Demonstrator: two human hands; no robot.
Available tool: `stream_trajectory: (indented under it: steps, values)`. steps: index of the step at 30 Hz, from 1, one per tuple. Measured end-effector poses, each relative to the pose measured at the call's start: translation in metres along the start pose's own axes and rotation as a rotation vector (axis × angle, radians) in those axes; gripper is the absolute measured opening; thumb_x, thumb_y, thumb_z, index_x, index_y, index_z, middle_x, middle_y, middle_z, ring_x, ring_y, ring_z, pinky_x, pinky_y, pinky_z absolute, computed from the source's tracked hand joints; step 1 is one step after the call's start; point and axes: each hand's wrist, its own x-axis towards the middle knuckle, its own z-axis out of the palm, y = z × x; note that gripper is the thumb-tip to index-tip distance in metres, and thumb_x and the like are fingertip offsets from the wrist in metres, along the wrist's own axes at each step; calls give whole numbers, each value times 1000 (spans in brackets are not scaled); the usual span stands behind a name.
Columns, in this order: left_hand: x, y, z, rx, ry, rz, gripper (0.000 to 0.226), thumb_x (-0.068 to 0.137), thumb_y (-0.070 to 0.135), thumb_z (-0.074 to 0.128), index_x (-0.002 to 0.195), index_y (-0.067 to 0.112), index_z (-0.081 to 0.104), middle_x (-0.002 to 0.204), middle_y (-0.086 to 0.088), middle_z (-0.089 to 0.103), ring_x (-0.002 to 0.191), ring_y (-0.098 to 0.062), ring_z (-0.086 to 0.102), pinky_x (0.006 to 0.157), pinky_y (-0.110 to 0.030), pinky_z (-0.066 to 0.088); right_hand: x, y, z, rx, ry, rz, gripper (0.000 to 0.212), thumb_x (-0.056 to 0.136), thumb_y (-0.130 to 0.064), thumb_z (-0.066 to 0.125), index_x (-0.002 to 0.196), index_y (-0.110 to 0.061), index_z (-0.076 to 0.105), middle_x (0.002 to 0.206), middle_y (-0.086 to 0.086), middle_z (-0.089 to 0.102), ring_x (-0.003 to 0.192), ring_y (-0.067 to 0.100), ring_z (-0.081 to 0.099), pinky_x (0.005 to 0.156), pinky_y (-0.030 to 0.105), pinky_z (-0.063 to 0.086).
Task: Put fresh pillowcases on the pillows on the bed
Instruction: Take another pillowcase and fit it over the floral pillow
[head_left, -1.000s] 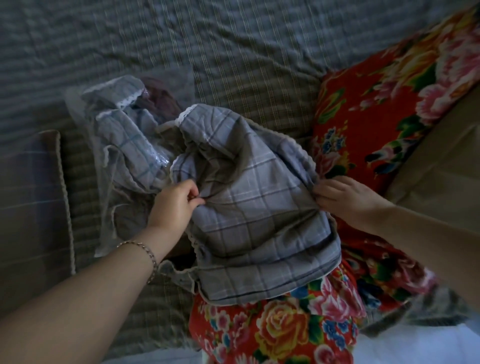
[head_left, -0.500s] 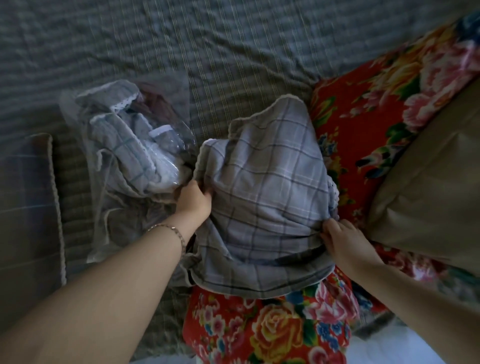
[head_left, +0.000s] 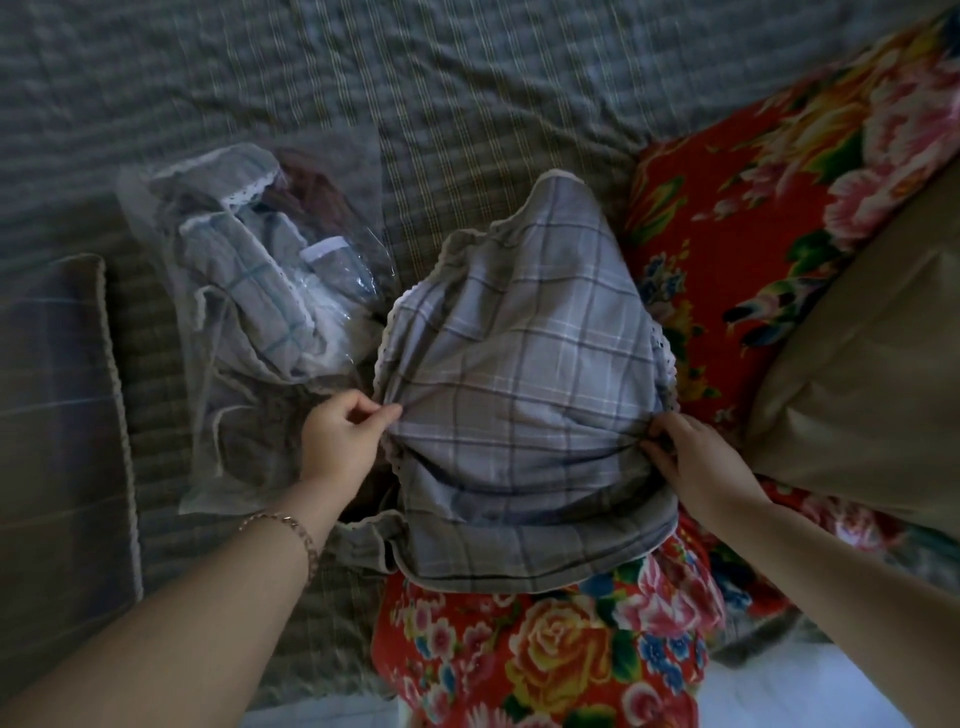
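A grey plaid pillowcase (head_left: 524, 395) with lace trim covers the far end of a red floral pillow (head_left: 550, 660) lying in front of me. My left hand (head_left: 340, 434) pinches the case's left edge. On the opposite side my right hand (head_left: 688, 447) grips its right edge. The near end of the floral pillow sticks out bare below the case's hem.
A clear plastic bag (head_left: 249, 312) holding more plaid fabric lies left of the pillow on the striped grey bedsheet (head_left: 467, 104). A plaid-cased pillow (head_left: 52, 415) sits at the far left. More red floral fabric (head_left: 753, 218) and a tan cushion (head_left: 872, 374) are on the right.
The pillowcase was bunched over the pillow a second ago. It now stands stretched further over the pillow, and both hands have shifted to its side edges, lower down.
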Motion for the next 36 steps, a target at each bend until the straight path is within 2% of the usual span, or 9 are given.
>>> stream_trajectory:
  steps: [4,9,16,20,24,27,31,33,36]
  values:
    - [-4,-9,-16,400,-124,364,16,77,12,70,64,10,61,66,0,57,66,-20,55,58,-25,38,2,-2,-3,-64,1,-30,20,95,-24,47,109,-14,57,110,5,59,105,26,51,86,33,41]
    - [-31,-17,0,878,-620,-185,15,85,22,54,94,13,63,106,-10,63,101,-28,59,76,-31,48,6,-6,2,-305,-82,-92,24,98,-29,38,114,-21,55,115,-1,53,110,21,44,87,32,33]
    - [-56,-29,20,2,-426,-563,54,94,41,45,137,9,39,137,-16,46,124,-32,44,92,-28,34,-32,-10,26,345,212,421,24,95,-23,46,116,-11,49,122,13,46,91,25,49,76,32,40]
    - [-75,-47,20,83,-627,-611,106,58,82,33,142,18,32,134,-10,50,118,-29,49,84,-27,38,-80,-14,52,682,-40,978,86,78,-67,48,137,-6,35,140,15,36,120,37,44,99,47,40]
    - [-82,-53,14,175,-756,-617,92,50,90,26,115,32,56,104,3,64,92,-18,60,72,-30,47,-111,-5,48,871,-181,1146,100,62,-77,50,136,-10,43,138,13,45,124,34,42,104,46,34]
    - [-96,-39,8,211,-738,-640,62,69,83,32,89,31,61,81,7,61,75,-14,58,57,-25,40,-131,-16,42,1011,-374,1043,76,59,-68,62,117,-19,58,124,7,57,107,27,53,95,41,42]
    - [-114,-30,13,17,-587,-722,61,88,57,45,118,5,59,109,-13,64,96,-28,60,77,-33,47,-145,-73,35,1005,-282,590,69,41,-65,80,102,-45,55,111,-19,63,98,3,61,86,20,48]
    - [-123,-11,7,-161,-557,-810,60,88,55,47,123,8,57,120,-14,60,106,-31,57,93,-40,45,-149,-101,31,847,-332,432,84,34,-70,80,111,-50,51,116,-22,58,104,-4,57,83,12,48]
    - [-132,15,-4,-442,-561,-1024,53,83,55,56,106,8,66,97,-18,70,84,-34,67,71,-40,54,-151,-121,26,508,-351,581,135,23,-80,70,139,-26,27,134,-3,41,125,17,41,101,34,42]
